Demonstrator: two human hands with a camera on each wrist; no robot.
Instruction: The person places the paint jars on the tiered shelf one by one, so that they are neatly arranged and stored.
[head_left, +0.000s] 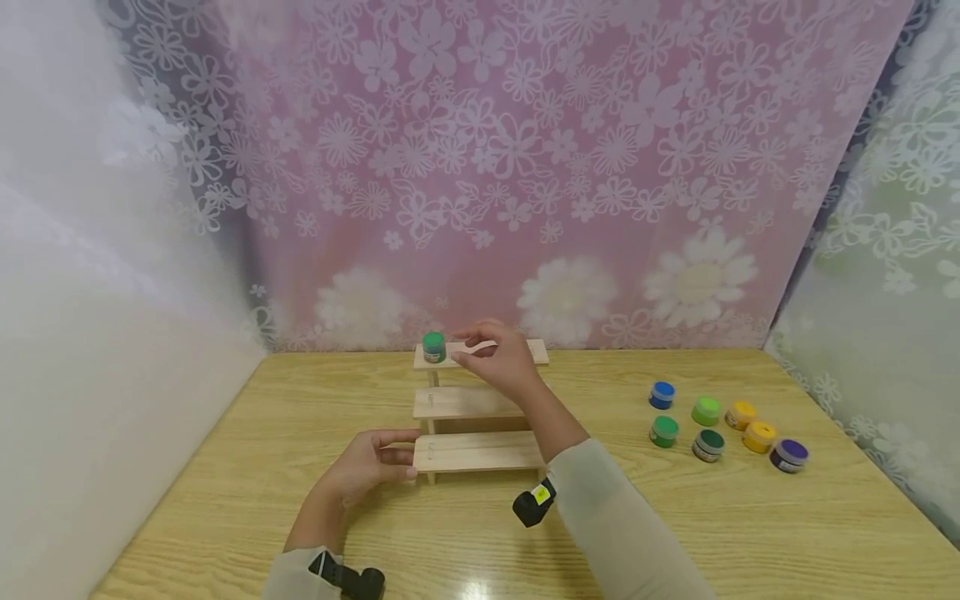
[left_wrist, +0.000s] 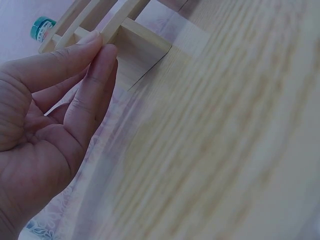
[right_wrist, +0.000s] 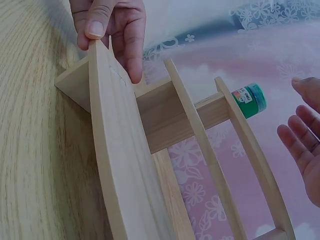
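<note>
A three-step wooden display stand (head_left: 480,452) stands on the table. At its lowest step, the left hand (head_left: 363,464) pinches the left end; the left wrist view shows that thumb and fingertips (left_wrist: 104,55) meeting at the wood's edge. A green-lidded paint jar (head_left: 433,348) stands upright on the left end of the top step. Just right of this jar is the right hand (head_left: 504,360), thumb and fingers spread apart and holding nothing. The right wrist view shows a gap between the jar (right_wrist: 249,101) and the right fingers (right_wrist: 300,135).
To the right on the wooden table (head_left: 600,533) stand several more paint jars: blue (head_left: 662,395), light green (head_left: 706,410), green (head_left: 663,432), dark green (head_left: 708,445), yellow-orange (head_left: 761,437) and purple (head_left: 789,455). A pink floral curtain (head_left: 480,167) hangs behind the table.
</note>
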